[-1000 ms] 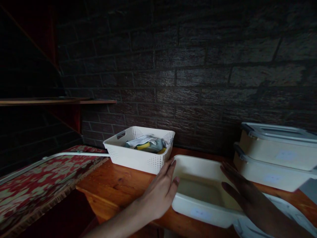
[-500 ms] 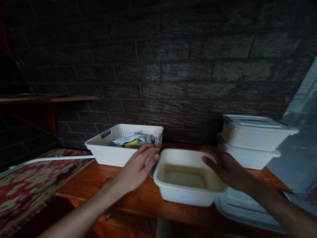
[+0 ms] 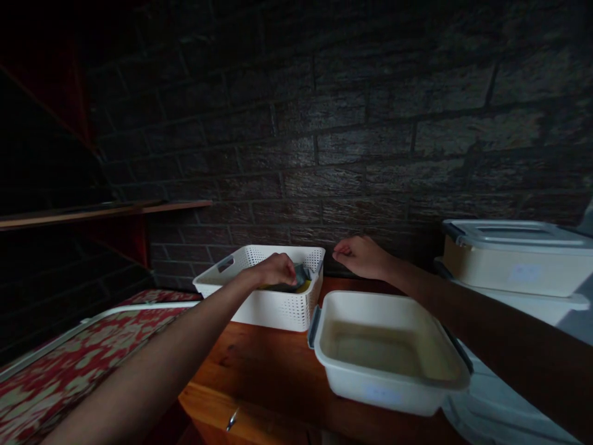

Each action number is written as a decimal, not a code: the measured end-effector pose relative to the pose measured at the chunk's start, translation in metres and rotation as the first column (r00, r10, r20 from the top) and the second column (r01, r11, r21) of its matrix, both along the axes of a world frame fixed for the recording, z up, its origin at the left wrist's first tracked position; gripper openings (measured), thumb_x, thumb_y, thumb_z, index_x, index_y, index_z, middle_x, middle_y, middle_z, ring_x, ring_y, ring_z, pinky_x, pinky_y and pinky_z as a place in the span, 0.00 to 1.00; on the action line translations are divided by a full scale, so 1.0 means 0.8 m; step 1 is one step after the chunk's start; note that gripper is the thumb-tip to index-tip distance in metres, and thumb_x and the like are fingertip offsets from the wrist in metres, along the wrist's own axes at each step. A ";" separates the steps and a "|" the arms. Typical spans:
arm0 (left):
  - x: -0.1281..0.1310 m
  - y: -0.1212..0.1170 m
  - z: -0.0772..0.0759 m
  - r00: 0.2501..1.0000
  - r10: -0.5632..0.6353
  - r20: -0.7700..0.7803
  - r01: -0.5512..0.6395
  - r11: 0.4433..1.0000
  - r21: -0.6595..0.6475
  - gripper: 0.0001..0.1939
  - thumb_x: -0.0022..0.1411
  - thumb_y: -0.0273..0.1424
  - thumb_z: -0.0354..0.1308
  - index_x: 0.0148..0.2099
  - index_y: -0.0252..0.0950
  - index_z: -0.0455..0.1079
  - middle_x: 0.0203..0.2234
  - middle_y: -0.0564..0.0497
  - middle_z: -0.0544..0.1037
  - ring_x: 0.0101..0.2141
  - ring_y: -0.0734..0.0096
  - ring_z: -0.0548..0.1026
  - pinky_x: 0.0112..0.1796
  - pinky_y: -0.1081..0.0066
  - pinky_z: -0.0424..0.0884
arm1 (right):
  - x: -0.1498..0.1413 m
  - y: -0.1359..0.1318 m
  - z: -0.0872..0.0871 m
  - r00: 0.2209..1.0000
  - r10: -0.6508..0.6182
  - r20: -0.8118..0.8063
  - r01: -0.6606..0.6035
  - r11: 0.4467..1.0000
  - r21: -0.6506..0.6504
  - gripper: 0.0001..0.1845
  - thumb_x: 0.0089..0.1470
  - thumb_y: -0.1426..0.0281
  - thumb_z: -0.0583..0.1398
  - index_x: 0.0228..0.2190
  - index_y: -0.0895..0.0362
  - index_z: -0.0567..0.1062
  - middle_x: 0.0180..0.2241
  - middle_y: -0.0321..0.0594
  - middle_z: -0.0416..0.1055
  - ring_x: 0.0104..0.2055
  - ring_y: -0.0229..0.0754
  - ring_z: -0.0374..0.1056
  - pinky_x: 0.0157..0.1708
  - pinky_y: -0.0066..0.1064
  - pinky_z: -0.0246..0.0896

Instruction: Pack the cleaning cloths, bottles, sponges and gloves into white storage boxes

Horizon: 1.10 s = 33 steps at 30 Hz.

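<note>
My left hand (image 3: pixel 275 271) reaches over the front rim of a white perforated basket (image 3: pixel 273 309). Its fingers are curled closed beside a grey packet (image 3: pixel 302 275), and what they grip, if anything, is hidden. Some yellow material (image 3: pixel 304 287) shows below the packet. Past the basket's right end hovers my right hand (image 3: pixel 361 255), fingers loosely bent and nothing visible in them. In front of my right forearm stands a white plastic bin (image 3: pixel 382 386) without its lid, its visible inside bare, with grey clip handles at the sides.
Two lidded bins (image 3: pixel 509 266) are stacked at the right. A pale lid (image 3: pixel 491 395) lies under my right forearm. The wooden top (image 3: pixel 259 358) carries the containers against a dark brick wall (image 3: pixel 343 154). Red patterned fabric (image 3: pixel 139 346) and a shelf (image 3: pixel 106 213) are at the left.
My left hand has moved from the bin's left side into the basket. My right hand has left the bin's right rim and moved toward the basket. The view has turned left.
</note>
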<state>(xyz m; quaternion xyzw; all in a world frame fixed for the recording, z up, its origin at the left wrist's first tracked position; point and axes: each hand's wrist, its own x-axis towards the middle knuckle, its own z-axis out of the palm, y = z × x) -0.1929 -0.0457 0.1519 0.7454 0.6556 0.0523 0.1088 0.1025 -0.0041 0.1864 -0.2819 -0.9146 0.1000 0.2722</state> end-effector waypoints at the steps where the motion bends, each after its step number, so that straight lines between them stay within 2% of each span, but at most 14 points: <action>1: 0.004 0.006 -0.003 1.000 -0.003 -0.021 0.002 0.999 -0.033 0.14 0.67 0.38 0.62 0.46 0.31 0.74 0.40 0.48 0.79 0.40 0.64 0.78 0.42 0.61 0.77 | -0.015 0.005 0.000 1.000 0.005 0.023 -0.005 1.000 0.001 0.13 0.64 0.67 0.58 0.39 0.59 0.82 0.40 0.45 0.82 0.40 0.44 0.77 0.43 0.32 0.68; 5: 0.024 0.025 -0.018 0.994 0.015 -0.108 -0.028 0.993 -0.113 0.13 0.68 0.37 0.61 0.49 0.33 0.73 0.44 0.47 0.78 0.41 0.63 0.78 0.42 0.60 0.77 | -0.075 0.024 -0.008 0.990 0.029 0.135 -0.028 1.000 -0.008 0.13 0.65 0.62 0.61 0.38 0.60 0.79 0.38 0.42 0.80 0.40 0.42 0.76 0.46 0.39 0.70; 9: 0.032 0.035 -0.036 0.984 0.049 -0.170 -0.073 0.988 -0.138 0.16 0.69 0.37 0.60 0.53 0.33 0.71 0.48 0.45 0.76 0.45 0.61 0.77 0.45 0.57 0.77 | -0.119 0.039 -0.018 0.975 0.044 0.219 -0.042 0.999 -0.013 0.15 0.65 0.60 0.60 0.38 0.60 0.78 0.39 0.41 0.78 0.41 0.43 0.75 0.47 0.41 0.70; 13: 0.027 0.041 -0.050 0.979 0.087 -0.186 -0.113 0.984 -0.138 0.16 0.69 0.36 0.59 0.55 0.35 0.71 0.51 0.44 0.75 0.47 0.60 0.76 0.47 0.56 0.76 | -0.139 0.049 -0.026 0.965 0.043 0.258 -0.040 0.999 -0.016 0.15 0.65 0.60 0.60 0.39 0.60 0.78 0.41 0.41 0.77 0.43 0.44 0.75 0.47 0.42 0.70; 17: 0.017 0.047 -0.054 0.984 0.104 -0.146 -0.124 0.983 -0.132 0.17 0.69 0.36 0.59 0.56 0.35 0.70 0.51 0.43 0.75 0.48 0.60 0.76 0.47 0.55 0.76 | -0.146 0.056 -0.034 0.962 0.046 0.270 -0.039 0.999 -0.032 0.14 0.65 0.60 0.60 0.40 0.60 0.78 0.42 0.42 0.77 0.44 0.44 0.74 0.48 0.43 0.70; 21: 0.000 0.048 -0.046 0.994 0.106 -0.026 -0.108 0.987 -0.116 0.16 0.68 0.37 0.60 0.53 0.33 0.72 0.50 0.45 0.76 0.46 0.58 0.76 0.45 0.57 0.76 | -0.148 0.061 -0.041 0.960 0.031 0.277 -0.017 0.998 -0.053 0.14 0.65 0.61 0.60 0.41 0.59 0.78 0.44 0.42 0.77 0.46 0.45 0.74 0.49 0.43 0.69; 26: -0.025 0.043 -0.044 0.973 0.107 0.206 -0.100 0.994 -0.042 0.14 0.68 0.37 0.61 0.49 0.31 0.73 0.44 0.47 0.78 0.40 0.63 0.78 0.40 0.62 0.77 | -0.152 0.062 -0.043 0.948 -0.041 0.316 0.070 0.994 -0.081 0.15 0.64 0.60 0.61 0.43 0.59 0.77 0.45 0.43 0.76 0.47 0.46 0.73 0.50 0.45 0.68; 30: -0.038 0.046 -0.042 0.900 0.092 0.426 -0.160 0.979 0.127 0.13 0.69 0.36 0.59 0.47 0.31 0.72 0.38 0.49 0.77 0.34 0.70 0.77 0.35 0.66 0.77 | -0.164 0.062 -0.046 0.941 -0.078 0.329 0.121 0.986 -0.112 0.18 0.63 0.58 0.62 0.46 0.59 0.76 0.48 0.45 0.75 0.50 0.48 0.72 0.53 0.50 0.66; 33: -0.050 0.048 -0.013 0.816 0.040 0.576 -0.271 0.908 0.319 0.12 0.70 0.37 0.58 0.45 0.32 0.71 0.35 0.51 0.75 0.30 0.73 0.74 0.31 0.70 0.74 | -0.176 0.066 -0.049 0.954 -0.094 0.284 0.140 0.979 -0.147 0.20 0.63 0.58 0.62 0.50 0.59 0.74 0.52 0.47 0.73 0.52 0.50 0.71 0.53 0.50 0.66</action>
